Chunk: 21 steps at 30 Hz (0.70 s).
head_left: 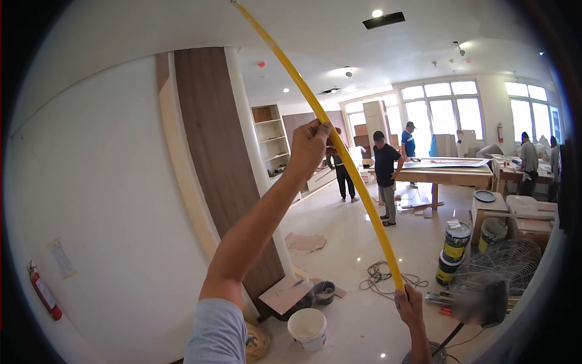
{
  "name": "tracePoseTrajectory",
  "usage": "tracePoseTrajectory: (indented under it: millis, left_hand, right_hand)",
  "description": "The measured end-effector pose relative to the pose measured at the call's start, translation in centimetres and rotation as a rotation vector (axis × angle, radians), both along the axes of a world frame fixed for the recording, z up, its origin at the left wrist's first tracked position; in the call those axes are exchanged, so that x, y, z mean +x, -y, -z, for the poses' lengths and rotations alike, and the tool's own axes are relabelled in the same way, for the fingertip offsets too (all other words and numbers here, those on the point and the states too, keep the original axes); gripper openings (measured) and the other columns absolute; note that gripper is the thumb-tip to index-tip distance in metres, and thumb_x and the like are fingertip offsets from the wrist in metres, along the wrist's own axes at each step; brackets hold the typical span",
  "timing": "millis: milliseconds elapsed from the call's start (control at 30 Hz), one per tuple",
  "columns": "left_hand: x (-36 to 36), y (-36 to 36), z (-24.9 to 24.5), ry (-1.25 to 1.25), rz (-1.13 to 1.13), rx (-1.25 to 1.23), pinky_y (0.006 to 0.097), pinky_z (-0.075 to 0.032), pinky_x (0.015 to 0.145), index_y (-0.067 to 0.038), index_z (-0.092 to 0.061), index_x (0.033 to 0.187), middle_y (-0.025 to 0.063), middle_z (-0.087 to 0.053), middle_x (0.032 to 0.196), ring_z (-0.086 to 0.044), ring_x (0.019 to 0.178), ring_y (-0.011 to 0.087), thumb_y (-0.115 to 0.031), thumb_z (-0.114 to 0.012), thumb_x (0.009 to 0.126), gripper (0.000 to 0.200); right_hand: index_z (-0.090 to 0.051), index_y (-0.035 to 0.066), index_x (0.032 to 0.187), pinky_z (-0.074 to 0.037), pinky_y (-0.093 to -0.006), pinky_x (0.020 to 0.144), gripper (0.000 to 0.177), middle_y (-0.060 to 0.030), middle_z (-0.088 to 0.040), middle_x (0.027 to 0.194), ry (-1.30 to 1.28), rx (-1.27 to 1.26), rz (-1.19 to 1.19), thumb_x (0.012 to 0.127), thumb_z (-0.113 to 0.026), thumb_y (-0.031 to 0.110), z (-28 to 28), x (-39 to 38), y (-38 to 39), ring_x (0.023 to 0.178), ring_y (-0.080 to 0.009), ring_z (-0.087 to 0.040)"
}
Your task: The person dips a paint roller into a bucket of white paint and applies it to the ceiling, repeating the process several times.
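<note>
A long, glossy yellow pole [357,167] runs slantwise from the ceiling area at upper left down to the lower right, with a small metallic tip at its top. It looks curved through the wide lens. My left hand [310,145], arm raised, closes around the pole at about mid-length. Lower down, my right hand [410,305] grips it near its bottom end, and the fingers cover that end.
A white bucket [307,329] and a dark bucket [324,292] stand below my left arm. Cable [379,276] lies coiled on the floor. A fan [497,267] and stacked paint pails [454,246] are at right. Several people are around the workbench [442,174]; a brown panelled column [212,133] rises at left.
</note>
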<state>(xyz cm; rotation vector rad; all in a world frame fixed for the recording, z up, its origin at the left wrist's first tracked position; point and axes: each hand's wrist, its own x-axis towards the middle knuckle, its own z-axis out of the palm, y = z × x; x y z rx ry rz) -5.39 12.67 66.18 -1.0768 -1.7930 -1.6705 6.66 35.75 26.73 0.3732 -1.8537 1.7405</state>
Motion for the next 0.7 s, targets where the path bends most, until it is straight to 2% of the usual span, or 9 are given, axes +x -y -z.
tracePoseTrajectory:
  millis: [100, 200, 300, 433, 700]
  left_hand:
    - [-1.7, 2.0, -1.0, 0.003, -0.039, 0.008, 0.0382, -0.063, 0.074, 0.006, -0.063, 0.105, 0.0147, -0.070, 0.096, -0.072, 0.080, 0.0229, -0.018, -0.049, 0.104, 0.027]
    - [-4.4, 4.5, -2.0, 0.005, -0.104, -0.012, 0.0374, -0.062, 0.074, 0.004, -0.063, 0.107, 0.0136, -0.070, 0.096, -0.071, 0.078, 0.0217, -0.018, -0.048, 0.104, 0.027]
    - [-7.1, 7.1, -2.8, 0.004, -0.151, 0.021, 0.0378, -0.062, 0.073, 0.002, -0.062, 0.108, 0.0121, -0.070, 0.094, -0.071, 0.081, 0.0219, -0.019, -0.048, 0.104, 0.025]
    - [-10.6, 10.6, -3.9, -0.006, -0.251, 0.056, 0.0376, -0.061, 0.072, 0.001, -0.061, 0.107, 0.0118, -0.070, 0.093, -0.071, 0.080, 0.0222, -0.019, -0.047, 0.103, 0.025]
    - [-17.2, 18.1, -6.2, 0.020, -0.327, 0.159, 0.0362, -0.059, 0.074, 0.000, -0.064, 0.096, 0.0109, -0.069, 0.088, -0.070, 0.076, 0.0212, -0.021, -0.043, 0.104, 0.032]
  right_hand:
    - [-0.051, 0.002, 0.077, -0.035, -0.0229, 0.044, 0.033, 0.0025, -0.047, 0.057, -0.016, 0.021, 0.007, 0.100, -0.058, 0.025, -2.1, -1.4, 1.7, 0.049, -0.0045, -0.043]
    - [-0.050, 0.003, 0.081, -0.035, -0.0215, 0.045, 0.034, 0.0033, -0.047, 0.062, -0.034, 0.059, -0.009, 0.102, -0.056, 0.029, -2.1, -4.3, 3.1, 0.051, -0.0030, -0.043]
    - [-0.053, 0.002, 0.077, -0.036, -0.0246, 0.046, 0.032, 0.0009, -0.049, 0.057, 0.042, -0.009, -0.025, 0.099, -0.059, 0.023, -3.4, -6.5, 5.4, 0.049, -0.0058, -0.044]
    - [-0.054, 0.001, 0.078, -0.038, -0.0261, 0.048, 0.030, 0.0003, -0.050, 0.058, 0.044, 0.061, 0.001, 0.098, -0.061, 0.023, -5.2, -9.7, 8.2, 0.050, -0.0068, -0.046]
    - [-0.058, -0.001, 0.081, -0.040, -0.0291, 0.050, 0.029, -0.0034, -0.053, 0.058, 0.038, 0.131, -0.005, 0.097, -0.062, 0.024, -8.6, -15.9, 15.4, 0.051, -0.0097, -0.048]
